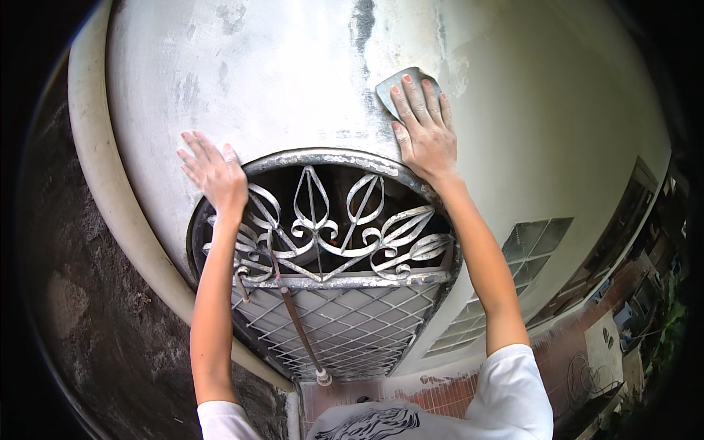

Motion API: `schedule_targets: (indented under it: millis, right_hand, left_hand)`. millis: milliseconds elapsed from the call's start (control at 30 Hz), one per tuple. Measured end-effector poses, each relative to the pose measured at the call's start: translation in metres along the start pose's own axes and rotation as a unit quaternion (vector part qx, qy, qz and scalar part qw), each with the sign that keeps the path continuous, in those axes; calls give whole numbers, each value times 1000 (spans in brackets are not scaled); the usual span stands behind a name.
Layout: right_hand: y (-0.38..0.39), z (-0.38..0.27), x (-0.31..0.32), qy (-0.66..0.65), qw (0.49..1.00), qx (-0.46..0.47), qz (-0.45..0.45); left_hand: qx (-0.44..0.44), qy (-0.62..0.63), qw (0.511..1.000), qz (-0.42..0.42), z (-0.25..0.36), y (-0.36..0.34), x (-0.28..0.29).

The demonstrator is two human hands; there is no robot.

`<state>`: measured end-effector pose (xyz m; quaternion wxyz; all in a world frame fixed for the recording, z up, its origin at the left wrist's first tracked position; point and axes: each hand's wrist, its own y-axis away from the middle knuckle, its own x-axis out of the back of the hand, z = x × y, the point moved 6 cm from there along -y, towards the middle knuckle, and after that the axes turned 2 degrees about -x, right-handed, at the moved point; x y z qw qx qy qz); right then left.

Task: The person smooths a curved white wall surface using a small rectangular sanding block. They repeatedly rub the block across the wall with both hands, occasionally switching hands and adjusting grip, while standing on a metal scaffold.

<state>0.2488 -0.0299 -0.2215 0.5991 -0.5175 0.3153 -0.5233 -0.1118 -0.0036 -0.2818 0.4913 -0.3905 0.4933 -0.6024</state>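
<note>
My right hand [425, 136] presses a grey sheet of sandpaper [390, 91] against the white wall [293, 81], above the right side of an arched opening. Its fingers point up and lie over the sheet, whose edges show at the left and top. My left hand [214, 172] rests with its palm toward the wall at the arch's upper left, fingers stretched out and holding nothing. Pale dust coats both hands. The wall's paint is worn, with dark grey streaks [363, 29] above the sandpaper and greyish patches near my left hand.
Below my hands, a white scrolled metal grille [315, 224] fills the arch over a lattice gate [337, 323]. A brown pipe [299, 326] crosses the gate. A rough dark wall [110, 257] stands left, a paned window [535, 242] right, and reddish tiles [433, 396] lie below.
</note>
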Motion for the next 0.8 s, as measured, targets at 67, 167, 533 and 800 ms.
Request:
schedule_targets:
  millis: [67, 167, 533, 800]
  right_hand:
    - [-19, 15, 2, 13, 999, -31, 31]
    - [-50, 32, 3, 30, 995, -56, 80]
    - [-155, 75, 22, 68, 982, 15, 175]
    - [-210, 100, 27, 90, 979, 33, 181]
  left_hand:
    - [-18, 18, 999, -19, 42, 3, -5]
    - [-47, 16, 997, -61, 99, 4, -11]
    - [-361, 78, 917, -153, 264, -23, -26]
    - [-497, 25, 862, -99, 304, -90, -36]
